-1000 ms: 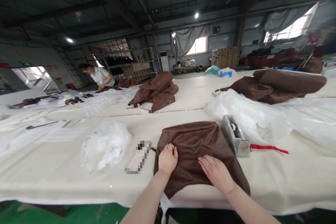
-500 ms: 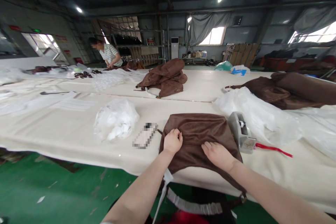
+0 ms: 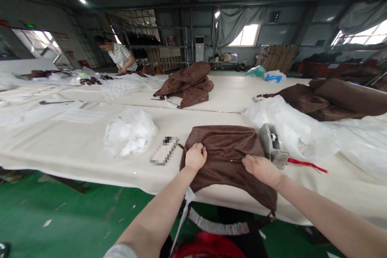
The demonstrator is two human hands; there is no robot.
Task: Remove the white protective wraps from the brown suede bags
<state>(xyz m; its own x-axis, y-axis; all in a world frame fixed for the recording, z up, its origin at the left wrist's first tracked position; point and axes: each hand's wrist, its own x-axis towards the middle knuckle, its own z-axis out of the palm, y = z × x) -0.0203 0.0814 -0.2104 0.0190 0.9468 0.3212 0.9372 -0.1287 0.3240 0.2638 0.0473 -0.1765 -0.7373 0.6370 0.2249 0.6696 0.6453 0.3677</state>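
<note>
A brown leather handbag [image 3: 223, 141] lies flat at the front edge of the table, its wrapped strap [image 3: 219, 225] hanging down over the edge. My left hand [image 3: 196, 156] rests on the bag's left part with its fingers curled closed against the leather. Toward the bag's right side, my right hand [image 3: 260, 168] pinches the end of a small metal zipper pull [image 3: 235, 161] along the seam across the middle. Both sets of fingertips are partly hidden. A white tag [image 3: 189, 196] hangs by my left forearm.
Left of the bag lie a phone [image 3: 164, 151] and a clear plastic bag of white stuff [image 3: 130, 132]. A grey metal tape dispenser [image 3: 272, 145] with red tape stands right. More brown bags [image 3: 187, 84] and plastic sheeting [image 3: 302, 137] lie beyond; a person [image 3: 121, 56] works far left.
My right hand has slid to the right across the bag, and the zipper pull now shows at its fingertips. My left hand stays on the bag's left part. The view has shifted slightly.
</note>
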